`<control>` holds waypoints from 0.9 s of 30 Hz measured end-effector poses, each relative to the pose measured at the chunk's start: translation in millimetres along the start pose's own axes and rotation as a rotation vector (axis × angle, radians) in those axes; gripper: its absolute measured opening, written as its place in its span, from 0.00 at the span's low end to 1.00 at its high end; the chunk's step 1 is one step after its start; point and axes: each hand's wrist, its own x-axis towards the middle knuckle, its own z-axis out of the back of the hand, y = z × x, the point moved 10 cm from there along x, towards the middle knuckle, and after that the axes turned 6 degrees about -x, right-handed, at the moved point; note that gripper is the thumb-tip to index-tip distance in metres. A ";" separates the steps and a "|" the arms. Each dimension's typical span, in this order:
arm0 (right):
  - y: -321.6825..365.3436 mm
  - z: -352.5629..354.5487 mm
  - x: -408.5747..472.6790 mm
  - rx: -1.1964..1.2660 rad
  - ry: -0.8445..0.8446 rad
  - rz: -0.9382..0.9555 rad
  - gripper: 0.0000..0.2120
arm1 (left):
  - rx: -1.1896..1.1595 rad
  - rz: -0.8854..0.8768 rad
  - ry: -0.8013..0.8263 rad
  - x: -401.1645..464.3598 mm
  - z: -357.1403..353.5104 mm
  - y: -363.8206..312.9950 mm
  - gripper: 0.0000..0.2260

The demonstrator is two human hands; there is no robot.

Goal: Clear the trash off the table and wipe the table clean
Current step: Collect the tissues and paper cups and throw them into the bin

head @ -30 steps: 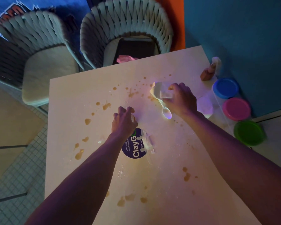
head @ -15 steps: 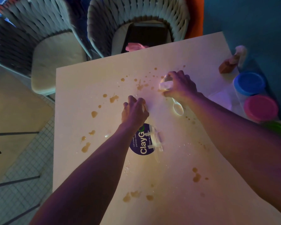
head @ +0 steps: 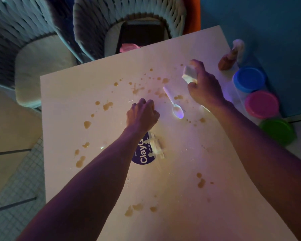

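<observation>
The white table point(head: 80, 94) is spattered with several brown stains point(head: 107, 106). My right hand point(head: 204, 89) grips a crumpled white piece of paper trash point(head: 189, 74), held a little above the table near its far right side. A white plastic spoon point(head: 174, 104) lies on the table just left of that hand. My left hand point(head: 142, 114) rests on the table's middle with fingers curled; what is under them I cannot tell. Behind its wrist sits a round purple sticker point(head: 142, 158) with a taped clear scrap point(head: 155, 147) on it.
Three tubs with blue point(head: 248, 79), pink point(head: 261, 104) and green lids point(head: 277, 131) line the right edge. A brown spray bottle point(head: 228, 60) stands at the far right corner. Two woven chairs point(head: 129, 20) stand beyond the far edge, one holding a pink thing point(head: 128, 47).
My right hand has lifted the crumpled paper off the table and moved it right, away from the spoon. My left hand has stayed at the table's middle.
</observation>
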 end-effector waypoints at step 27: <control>-98.1 -10.5 -79.9 -0.206 0.347 -0.286 0.36 | 0.359 -0.367 0.030 18.6 -11.6 -102.9 0.14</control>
